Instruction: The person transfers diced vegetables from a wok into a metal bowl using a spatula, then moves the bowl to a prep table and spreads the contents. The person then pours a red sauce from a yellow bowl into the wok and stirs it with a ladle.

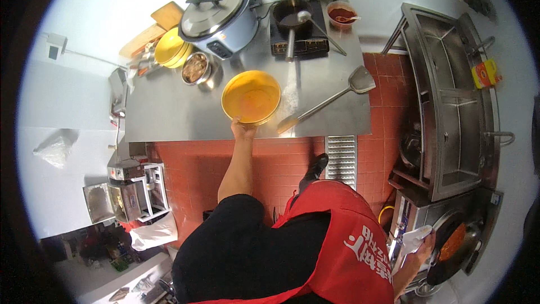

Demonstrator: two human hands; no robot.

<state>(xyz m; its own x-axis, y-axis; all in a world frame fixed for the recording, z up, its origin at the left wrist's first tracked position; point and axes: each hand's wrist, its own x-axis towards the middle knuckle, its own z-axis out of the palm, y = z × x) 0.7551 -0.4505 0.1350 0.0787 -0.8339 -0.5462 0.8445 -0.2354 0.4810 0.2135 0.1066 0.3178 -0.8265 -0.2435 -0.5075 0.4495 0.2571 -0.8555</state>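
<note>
My left hand (243, 128) grips the near rim of a yellow bowl (250, 96), which is at the front edge of the stainless steel table (168, 118); an orange-red film coats the inside. At the lower right, my right hand (425, 245) holds a white cloth or paper (414, 238) beside a dark wok (441, 268) with orange-red food (452, 242) in it. A long-handled wok spatula (329, 100) lies on the table, right of the bowl. Behind the bowl, to the left, stand a metal container of brownish food (195, 69) and stacked yellow bowls (171, 48).
A large rice cooker (223, 21) and a pot (290, 13) on an induction cooker (300, 46) stand at the table's back, near a tub of red sauce (341, 13). A steel sink (459, 105) lines the right wall. A floor drain grate (341, 160) runs below the table edge.
</note>
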